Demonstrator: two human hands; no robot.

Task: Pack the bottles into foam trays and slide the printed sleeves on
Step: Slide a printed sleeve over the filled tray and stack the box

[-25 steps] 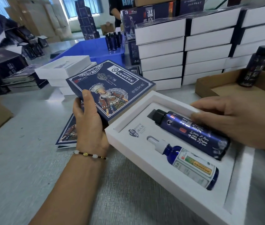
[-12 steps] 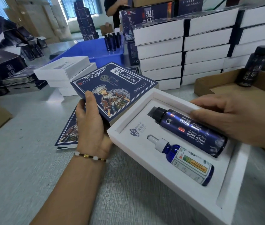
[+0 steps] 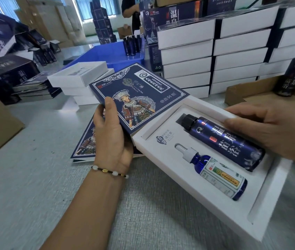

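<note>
Here the white foam tray lies tilted over the grey bench, its long axis running from near the middle of the view down toward the lower right; two bottles lie in its recesses, parallel to each other and to that axis, both with caps toward the upper left; the tall dark blue bottle with a black cap occupies the farther recess and carries large white Chinese characters along its side, among them 苗 and 浴, plus a small red seal mark; the dropper bottle with a white dropper top sits in the nearer recess, its pale label showing a green-and-yellow strip whose writing is too small to read; a small blue logo with Chinese text is printed on the tray just above the dropper; the right hand rests on the tray's far edge with its fingers curled over the tall bottle's side, holding it; the left hand, a beaded bracelet at the wrist, grips the printed sleeve by its near edge, thumb on top; the sleeve is tilted up, its open end meeting the tray's upper-left end, and it bears a figure in silver headdress and the characters 苗阿姐; another flat sleeve lies on the bench beneath the hand; behind stand stacked white boxes, a blue crate holding upright dark bottles, and a cardboard box at right.
</note>
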